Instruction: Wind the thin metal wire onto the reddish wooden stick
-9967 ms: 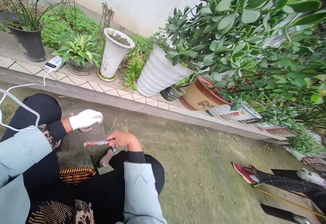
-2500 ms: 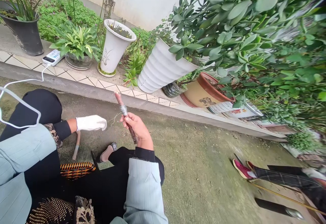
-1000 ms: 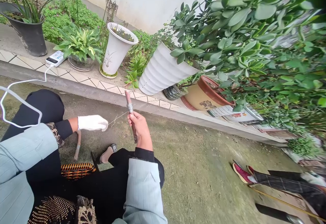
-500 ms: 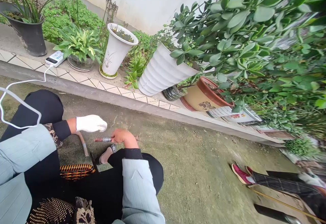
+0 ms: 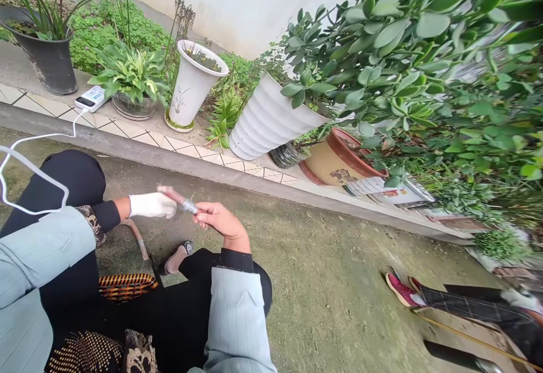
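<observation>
My right hand (image 5: 224,223) is bare and closed around a reddish-brown wooden stick (image 5: 172,194) bound with silvery wire. The stick tilts up to the left, slightly blurred, with its far end just above my left hand (image 5: 151,205). A white glove covers that left hand, whose fingers are curled closed; what they hold, if anything, is hidden. Whether glove and stick touch, I cannot tell. Below the glove is a tool with a curved wooden handle (image 5: 136,234), a grey wrapped section and a dark metal part near my foot.
An orange and black woven seat (image 5: 127,285) shows between my legs. A tiled ledge (image 5: 186,145) carries potted plants, among them a ribbed white pot (image 5: 271,121), and a white power bank (image 5: 91,98) with a cable. Another person's red shoe (image 5: 399,289) is at the right.
My right hand has risen and turned, swinging the stick from nearly level to a slant with its far end up by the glove. My left hand has barely shifted.
</observation>
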